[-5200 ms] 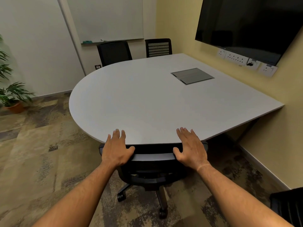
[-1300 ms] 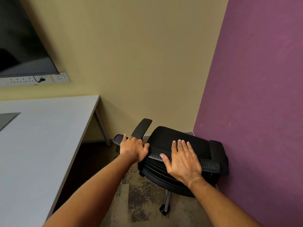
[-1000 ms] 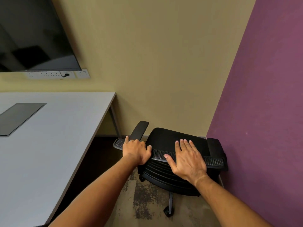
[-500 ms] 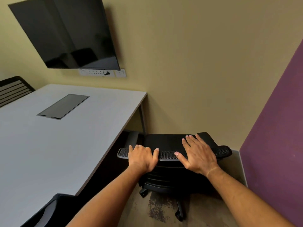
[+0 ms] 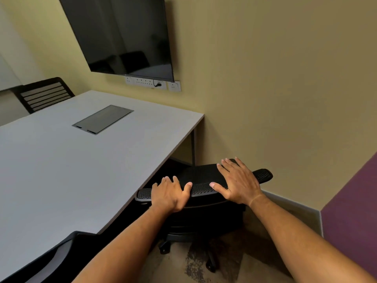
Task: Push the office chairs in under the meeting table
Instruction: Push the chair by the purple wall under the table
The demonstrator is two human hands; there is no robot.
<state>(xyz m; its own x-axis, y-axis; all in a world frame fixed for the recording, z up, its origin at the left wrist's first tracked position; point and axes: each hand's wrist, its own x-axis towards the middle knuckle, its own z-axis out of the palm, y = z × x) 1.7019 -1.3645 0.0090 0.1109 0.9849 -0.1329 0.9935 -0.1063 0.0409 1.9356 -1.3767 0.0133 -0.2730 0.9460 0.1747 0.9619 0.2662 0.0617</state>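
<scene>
The black office chair [image 5: 202, 176] stood at the near right corner of the grey worktop [image 5: 81, 164], its seat partly tucked under the worktop's long right edge and its mesh top rail running from that edge out toward the yellow wall [image 5: 275, 88]. The left hand [image 5: 170, 194] gripped the rail near its left end, fingers curled over the top and thumb [image 5: 187, 185] hooked on the near side, just beside the worktop edge. The right hand [image 5: 237, 181] lay flatter on the rail toward its right half, fingers straight and spread over the top, thumb stretched along the rail toward the left hand. The rail's left tip sat right at the worktop edge, whether touching it or not could not be told; its right tip reached out over the floor, apart from the wall and skirting. A thin table leg [image 5: 193, 146] stood at the far right corner close to the wall, leaving a dark gap under the worktop ahead of the chair. The chair's castors [image 5: 164, 247] rested on patterned carpet [image 5: 224, 262], with a strip of open floor between the chair, the yellow wall and the purple wall [image 5: 350, 221] at right. A second dark chair back [image 5: 59, 254] was against the worktop's near edge at lower left, and a slatted chair [image 5: 43, 94] stood at the far side. A cable hatch [image 5: 103, 119] was set flush in the worktop, below the wall screen [image 5: 122, 35] and socket strip [image 5: 153, 83].
</scene>
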